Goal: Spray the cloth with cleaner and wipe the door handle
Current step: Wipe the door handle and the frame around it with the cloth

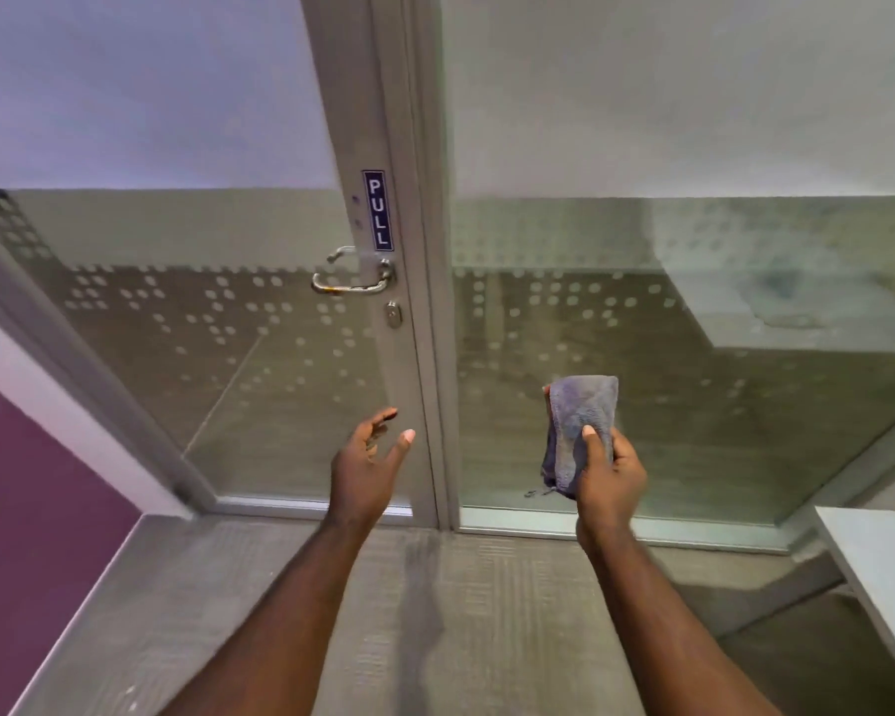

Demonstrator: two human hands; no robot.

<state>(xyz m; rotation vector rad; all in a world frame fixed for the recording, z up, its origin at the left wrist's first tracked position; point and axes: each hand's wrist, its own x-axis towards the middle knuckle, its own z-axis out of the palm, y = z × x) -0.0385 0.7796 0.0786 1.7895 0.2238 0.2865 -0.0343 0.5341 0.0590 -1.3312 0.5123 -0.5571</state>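
- The cloth (582, 421) is a grey-purple, fluffy microfibre piece, folded into a tall pad; a small tag hangs from its lower edge.
- The right hand (608, 472) grips the cloth from below, thumb pressed on its front, fingers curled behind it, in front of the lower half of the fixed glass panel (693, 354).
- The door handle (352, 281) is a shiny metal lever on the right stile of the glass door (202, 328), pointing left, well above both hands; a round lock cylinder (394, 315) sits just below it.
- A dark blue label (378, 210) above the handle reads "PULL" in white letters, set vertically.
- The left hand (368, 462) is raised near the door's lower right edge, fingers spread and relaxed, holding nothing.
- Both glass panes carry frosted bands and dot patterns.
- Grey carpet (435, 612) covers the floor below.
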